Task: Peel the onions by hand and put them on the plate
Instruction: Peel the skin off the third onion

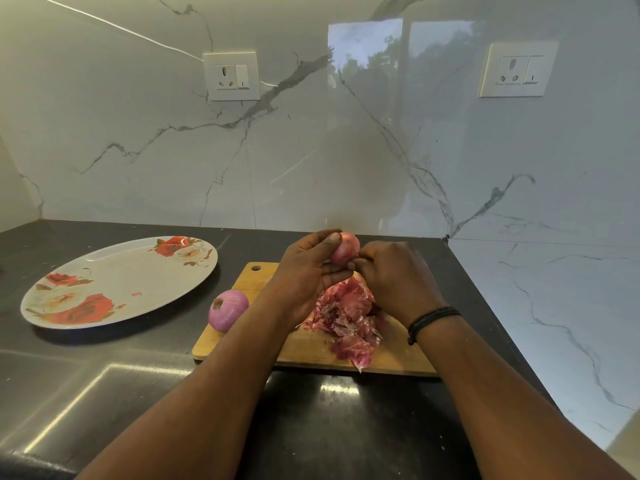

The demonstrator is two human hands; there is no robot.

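Observation:
My left hand [306, 271] holds a small red onion [346, 248] above the wooden cutting board [304, 348], thumb over its top. My right hand [391, 275] pinches at the onion's right side with its fingertips. A peeled purple onion [228, 309] lies at the board's left edge, half on the counter. A heap of pink onion skins [348, 320] covers the board's middle under my hands. The oval white plate [117, 282] with red roses sits to the left and carries only a small skin scrap.
The dark counter [104, 375] runs to a marble wall behind and on the right. Two wall sockets [231, 76] [517, 70] sit high on the back wall. A black band circles my right wrist.

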